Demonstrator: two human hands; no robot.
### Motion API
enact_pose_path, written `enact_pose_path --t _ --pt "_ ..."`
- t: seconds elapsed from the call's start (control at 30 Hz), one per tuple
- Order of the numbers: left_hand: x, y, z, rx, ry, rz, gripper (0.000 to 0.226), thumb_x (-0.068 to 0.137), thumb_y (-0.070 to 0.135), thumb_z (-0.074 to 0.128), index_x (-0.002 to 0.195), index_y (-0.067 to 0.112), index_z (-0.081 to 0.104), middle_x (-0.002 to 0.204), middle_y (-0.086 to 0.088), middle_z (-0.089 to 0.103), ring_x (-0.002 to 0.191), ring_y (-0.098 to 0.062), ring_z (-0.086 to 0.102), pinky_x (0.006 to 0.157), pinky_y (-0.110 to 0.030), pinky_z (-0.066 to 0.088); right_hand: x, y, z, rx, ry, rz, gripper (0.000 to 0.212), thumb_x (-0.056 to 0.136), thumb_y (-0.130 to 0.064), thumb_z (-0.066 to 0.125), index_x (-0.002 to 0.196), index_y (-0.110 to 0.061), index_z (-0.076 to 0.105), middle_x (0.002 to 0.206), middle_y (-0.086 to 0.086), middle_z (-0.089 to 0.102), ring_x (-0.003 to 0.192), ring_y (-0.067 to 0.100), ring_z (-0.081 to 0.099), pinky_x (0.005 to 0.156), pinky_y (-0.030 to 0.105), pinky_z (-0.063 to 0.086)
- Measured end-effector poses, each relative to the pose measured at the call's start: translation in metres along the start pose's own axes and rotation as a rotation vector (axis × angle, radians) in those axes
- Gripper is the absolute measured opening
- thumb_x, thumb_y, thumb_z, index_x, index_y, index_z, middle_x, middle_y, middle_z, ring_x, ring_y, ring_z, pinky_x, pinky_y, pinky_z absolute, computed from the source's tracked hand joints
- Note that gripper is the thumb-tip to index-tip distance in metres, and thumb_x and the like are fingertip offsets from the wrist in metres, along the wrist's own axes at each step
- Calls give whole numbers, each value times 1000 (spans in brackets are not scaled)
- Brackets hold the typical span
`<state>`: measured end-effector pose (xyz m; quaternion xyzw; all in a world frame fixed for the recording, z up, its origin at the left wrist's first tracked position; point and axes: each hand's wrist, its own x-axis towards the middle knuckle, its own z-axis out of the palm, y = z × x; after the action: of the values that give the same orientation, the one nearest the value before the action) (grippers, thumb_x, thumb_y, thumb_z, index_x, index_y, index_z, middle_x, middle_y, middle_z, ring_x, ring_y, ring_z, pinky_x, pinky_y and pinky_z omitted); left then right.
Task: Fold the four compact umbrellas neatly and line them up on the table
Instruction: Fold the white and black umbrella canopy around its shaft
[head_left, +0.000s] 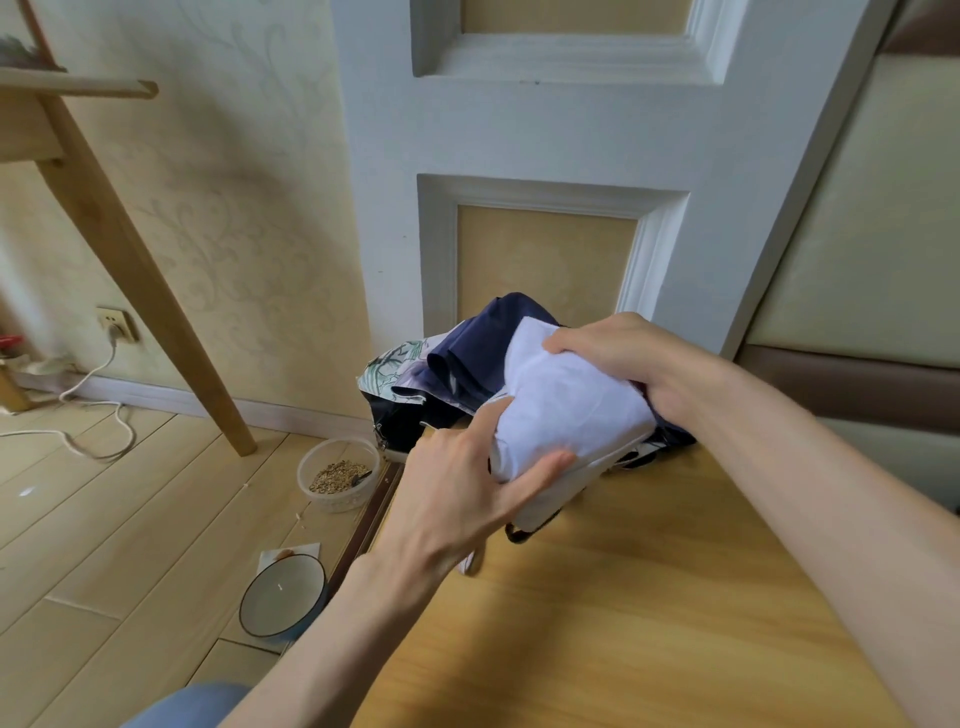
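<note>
Grip: left hand (462, 499), right hand (623, 358) clasp crumpled white umbrella (566, 410) (soft fabric) over wooden table (623, 597).

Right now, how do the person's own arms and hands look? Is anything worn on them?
Nothing is worn on them as far as the picture shows. The left hand and the right hand have no glove, ring or watch. The left forearm and the right forearm are without sleeves up to the edge of the picture, and no bracelet or marking shows.
</note>
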<state>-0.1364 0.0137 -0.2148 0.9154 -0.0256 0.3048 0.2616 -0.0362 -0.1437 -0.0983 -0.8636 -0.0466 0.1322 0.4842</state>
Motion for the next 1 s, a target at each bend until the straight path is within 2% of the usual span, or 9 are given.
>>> enact_pose_path --t 0.1,0.2,0.33,0.53,0.6,0.67,0.73,0.87,1.0 --pt "2 -5 0 -71 65 -68 74 84 88 45 121 30 71 59 5 59 54 -14 57 53 -32 48 5 12 5 92 -79 -164 49 89 -52 79 128 -25 69 126 3 72 110 18 71 95 36 59" --pt "4 -8 -2 -193 167 -138 51 84 83 53 96 35 68 55 7 58 53 -10 54 51 -24 44 -2 17 1 112 -286 -338 83 82 -59 79 151 -59 32 142 -6 56 127 13 62 107 33 50" --pt "4 -3 -10 -317 234 -172 33 88 66 66 71 43 50 59 15 58 51 -8 49 48 -16 30 -14 10 -11 12 -421 -530 70 84 -33 85 143 -53 52 135 -12 62 118 7 68 96 28 59" --pt "-1 -2 -18 -294 179 -122 34 89 75 53 81 43 50 66 18 57 58 -6 53 53 -18 31 -9 4 -2 -70 -166 -609 37 78 -39 92 108 -36 70 103 -7 70 89 4 67 82 19 55" --pt "-1 -4 -19 -269 140 -135 47 82 83 54 111 46 56 97 22 62 87 3 60 68 -19 42 -8 4 1 -76 -122 -637 35 75 -38 94 101 -31 72 95 -6 70 85 2 64 78 17 52" --pt "-1 -4 -20 -305 126 -161 78 77 84 61 143 48 42 130 19 51 116 8 54 83 -16 47 -8 2 2 -79 -104 -647 34 74 -37 95 98 -27 73 98 1 72 84 3 64 76 17 52" --pt "-2 -3 -21 -321 152 -92 89 78 76 70 154 54 29 143 22 48 127 6 53 95 -17 50 -9 0 1 -65 -105 -646 33 75 -35 95 97 -25 73 98 5 73 80 4 65 73 18 53" --pt "-2 -4 -18 -498 45 -107 84 83 63 78 156 47 40 133 33 64 120 3 65 99 -31 57 -11 -6 -3 -91 -124 -681 27 77 -37 93 90 -30 71 94 -1 74 80 2 67 71 15 52" --pt "1 4 -18 -743 -89 -209 54 91 62 64 136 32 64 110 17 76 92 0 72 73 -22 55 -11 -4 2 -116 -156 -706 26 82 -37 89 100 -32 72 95 -12 73 88 2 69 78 15 53"
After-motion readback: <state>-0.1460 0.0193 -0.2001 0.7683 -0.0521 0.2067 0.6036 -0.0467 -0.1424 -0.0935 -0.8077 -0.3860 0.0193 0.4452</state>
